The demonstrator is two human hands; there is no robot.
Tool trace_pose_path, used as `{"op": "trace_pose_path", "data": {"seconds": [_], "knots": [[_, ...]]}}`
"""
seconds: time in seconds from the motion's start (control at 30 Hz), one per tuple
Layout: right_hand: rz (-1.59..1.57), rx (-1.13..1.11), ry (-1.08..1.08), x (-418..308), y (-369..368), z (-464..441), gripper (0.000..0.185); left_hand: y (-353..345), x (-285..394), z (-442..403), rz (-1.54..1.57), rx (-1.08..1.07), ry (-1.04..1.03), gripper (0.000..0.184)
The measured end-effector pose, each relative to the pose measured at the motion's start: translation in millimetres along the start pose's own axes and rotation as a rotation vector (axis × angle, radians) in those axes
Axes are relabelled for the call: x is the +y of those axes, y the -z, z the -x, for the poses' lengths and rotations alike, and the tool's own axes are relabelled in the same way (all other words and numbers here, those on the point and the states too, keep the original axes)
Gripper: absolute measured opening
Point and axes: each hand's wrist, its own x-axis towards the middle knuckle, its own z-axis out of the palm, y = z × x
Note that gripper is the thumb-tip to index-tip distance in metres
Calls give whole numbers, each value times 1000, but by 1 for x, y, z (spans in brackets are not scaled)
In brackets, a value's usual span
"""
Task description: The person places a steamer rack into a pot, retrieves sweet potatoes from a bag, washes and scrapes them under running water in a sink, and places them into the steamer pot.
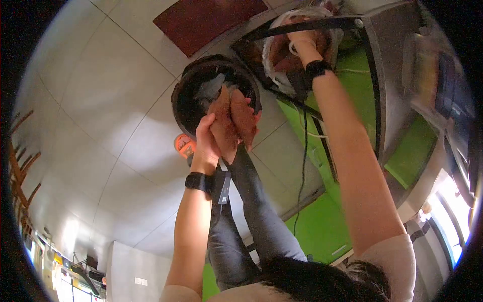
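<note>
My left hand (205, 136) is closed around two sweet potatoes, the left one (221, 123) and the right one (243, 120), lying side by side. It holds them above the near side of a round black bin (187, 108), where a pale plastic scrap (211, 86) shows inside. My right hand (303, 38) reaches down into a clear plastic bag (269, 63), among more reddish-brown sweet potatoes (287, 60). Its fingertips are hidden there, so their grip cannot be made out.
A dark-framed opening (375, 75) surrounds the bag beside green cabinet panels (322, 221). A black cable (305, 166) hangs down near my right arm. The dark red mat (209, 22) lies on the tiled floor (126, 90). An orange shoe (184, 145) shows below the bin.
</note>
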Motion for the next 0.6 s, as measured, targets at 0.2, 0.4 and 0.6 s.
{"op": "trace_pose_path", "data": {"seconds": [0.2,0.4,0.6], "knots": [[-65,-246,32,19,-48,-35,35,-2,-5,2,-4,47,-11,84],[177,-267,302,52,-84,-46,29,-10,-3,5,-108,-6,-21,77],[-1203,243,-467,-3,20,43,55,3,-3,-7,-174,-94,-19,85]]}}
